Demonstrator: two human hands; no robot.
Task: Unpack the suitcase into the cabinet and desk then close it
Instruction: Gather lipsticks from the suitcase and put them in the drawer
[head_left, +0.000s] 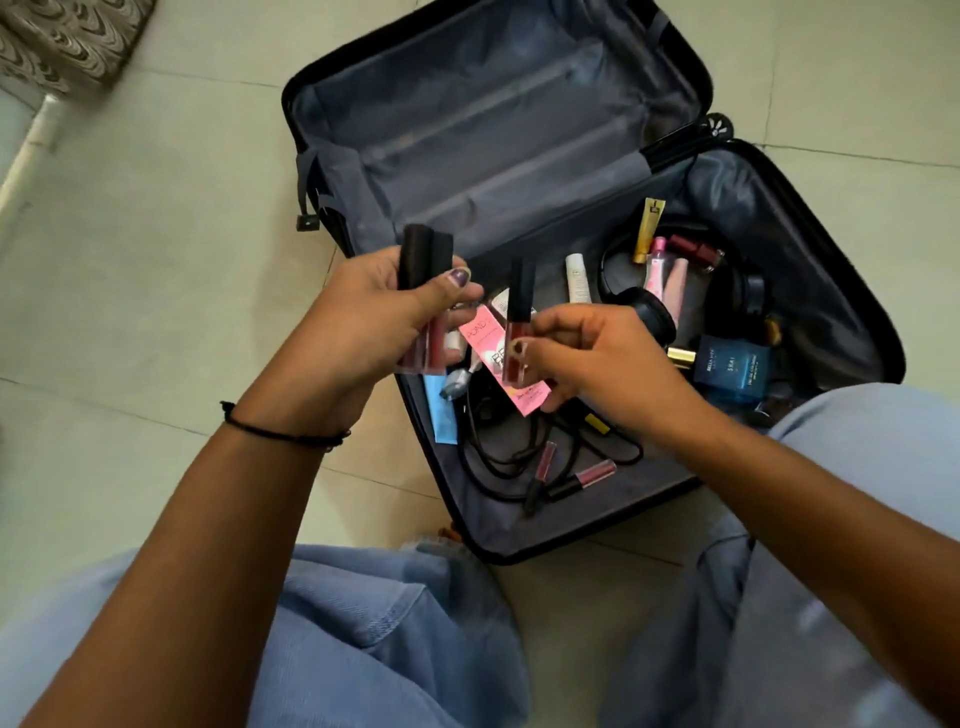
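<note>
Here the suitcase (493, 130) lies open flat on the tiled floor (156, 260), a hard black shell lined in smooth grey cloth. The far half holds only its ribbed lining and straps; the near half carries the clutter.

My left hand (374, 317) has its fingers (452, 280) curled round two slim tubes (423, 254), matte black caps up, clear barrels of dark red below my palm. My right hand (597, 358) pinches a third tube (519, 306) of the same make by its clear lower end, upright, just beside the left hand and above the near half.

Under my hands lies a glossy pink pack (480, 338), partly hidden by the pinched tube. Near it are a white tube (577, 278), a gold tube (649, 228), black headphones (737, 296) and a square blue box (732, 369). A thin black cable (498, 462) loops over the lining, and two more red tubes (592, 475) lie across it.

My knees in soft blue denim (363, 623) frame the near rim; the right knee covers that corner.
</note>
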